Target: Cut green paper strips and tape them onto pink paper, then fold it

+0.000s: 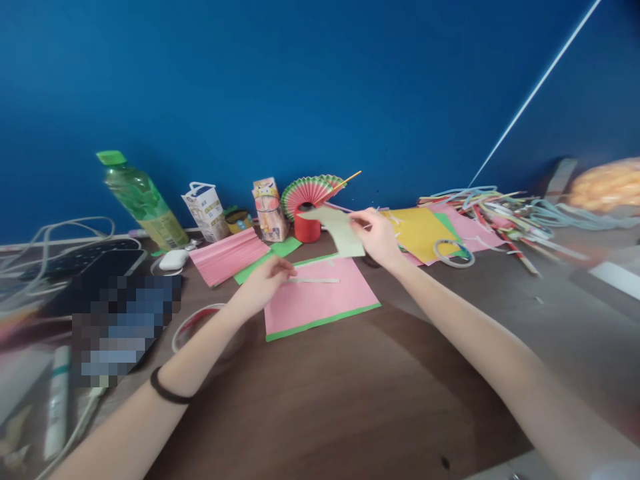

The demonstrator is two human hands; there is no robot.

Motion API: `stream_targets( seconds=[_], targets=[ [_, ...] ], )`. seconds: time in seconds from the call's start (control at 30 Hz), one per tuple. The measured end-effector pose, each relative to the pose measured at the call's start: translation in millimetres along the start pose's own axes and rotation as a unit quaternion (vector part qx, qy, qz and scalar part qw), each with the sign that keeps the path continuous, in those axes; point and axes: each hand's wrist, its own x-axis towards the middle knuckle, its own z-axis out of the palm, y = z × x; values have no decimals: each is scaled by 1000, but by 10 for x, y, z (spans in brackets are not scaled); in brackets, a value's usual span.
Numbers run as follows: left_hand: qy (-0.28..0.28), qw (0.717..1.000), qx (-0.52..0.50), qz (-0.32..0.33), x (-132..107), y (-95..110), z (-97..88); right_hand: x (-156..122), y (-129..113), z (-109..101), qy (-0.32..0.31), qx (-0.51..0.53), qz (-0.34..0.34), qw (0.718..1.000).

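Note:
My left hand [267,280] is closed, with fingers curled and pinched at the left end of a thin white strip [320,281]. The strip extends rightward over a pink paper sheet [325,303] with a green edge along its front; whether it touches the sheet I cannot tell. Between the thumb and fingers of my right hand [377,233] is a pale green piece of paper [347,237], raised above the far edge of the pink sheet. Behind this paper stands a red roll of tape [307,230], partly covered by it.
Pleated pink paper [233,257], a small carton [204,210], a decorated box [270,210] and a pleated fan [303,193] line the blue wall. A green bottle [143,200] leans left. Yellow paper [420,233], a tape ring [454,254] and tangled strips [505,220] lie right.

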Motion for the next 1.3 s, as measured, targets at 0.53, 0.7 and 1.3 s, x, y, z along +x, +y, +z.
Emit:
stream_targets(
  seconds=[0.53,0.7,1.3],
  targets=[
    [-31,900,420,111,-34,-37,-17,-1,584,-58,-56,-340,30,938],
    [-42,889,439,123,-37,-23,-15,-1,343,14,-97,-222,10,970],
    [-27,916,380,121,80,-232,-53,-58,236,62,-413,-47,33,909]
  ],
)
